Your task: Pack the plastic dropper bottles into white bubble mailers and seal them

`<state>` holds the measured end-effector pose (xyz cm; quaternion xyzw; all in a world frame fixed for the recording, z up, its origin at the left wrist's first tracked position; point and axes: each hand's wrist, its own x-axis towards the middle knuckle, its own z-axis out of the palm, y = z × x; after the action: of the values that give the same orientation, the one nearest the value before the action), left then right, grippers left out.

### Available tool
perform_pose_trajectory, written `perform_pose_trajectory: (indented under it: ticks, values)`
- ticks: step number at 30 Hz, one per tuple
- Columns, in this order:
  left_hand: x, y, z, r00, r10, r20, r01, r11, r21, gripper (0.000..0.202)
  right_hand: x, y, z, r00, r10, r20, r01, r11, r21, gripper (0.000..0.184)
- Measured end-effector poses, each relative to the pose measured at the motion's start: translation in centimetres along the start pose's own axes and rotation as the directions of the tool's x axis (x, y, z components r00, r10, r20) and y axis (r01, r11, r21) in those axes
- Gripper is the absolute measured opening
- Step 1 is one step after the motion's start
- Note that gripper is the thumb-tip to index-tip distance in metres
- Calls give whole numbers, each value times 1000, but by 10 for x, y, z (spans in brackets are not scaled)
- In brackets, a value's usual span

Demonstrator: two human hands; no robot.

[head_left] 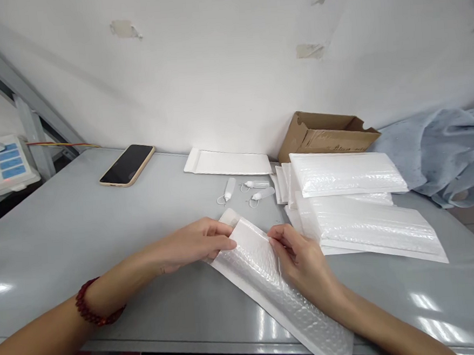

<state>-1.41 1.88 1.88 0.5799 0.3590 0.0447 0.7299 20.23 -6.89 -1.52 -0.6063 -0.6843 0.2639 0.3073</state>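
A white bubble mailer (pixel 276 272) lies slanted across the front of the table, its flap end pointing away from me. My left hand (pixel 209 240) pinches its left edge close to the flap, thumb on top. At the other side of the opening, my right hand (pixel 297 254) grips the edge between thumb and fingers. Just beyond the flap lie three small clear squeeze bottles with white caps: one on the left (pixel 229 190), one at the back (pixel 257 184) and one in front (pixel 262 195). Whether anything is inside the mailer cannot be seen.
More bubble mailers (pixel 369 217) are piled on the right, before an open cardboard box (pixel 327 133). Another mailer (pixel 231 162) lies by the wall. A phone (pixel 128 165) rests back left. Blue-grey cloth (pixel 433 147) bunches at right; a white device (pixel 6 164) stands far left.
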Motion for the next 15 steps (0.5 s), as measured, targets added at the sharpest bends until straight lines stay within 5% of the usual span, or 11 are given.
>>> perform_pose_trajectory:
  ticks: [2,4,6,8,10,15]
  values:
    - [-1,-3,-5,962,90,-257,-23,967,253,28,2,2,1,999,-41,-6,40,995,-92,16]
    - [1,-8,-12,818,265,-510,13,879,477,35,3,1,0,993,-114,-3,111,971,-212,18]
    - [3,-13,-19,729,349,-588,81,809,582,42,4,-3,-2,962,-266,63,272,909,-315,22]
    - [5,-18,-24,782,287,-554,113,808,578,49,3,-9,-5,877,-414,242,476,815,-331,32]
    - [6,-21,-27,849,190,-493,121,838,532,52,1,-15,-7,789,-434,435,574,774,-268,43]
    - [6,-18,-28,912,72,-403,124,890,439,48,-1,-19,-10,740,-279,612,489,848,-205,61]
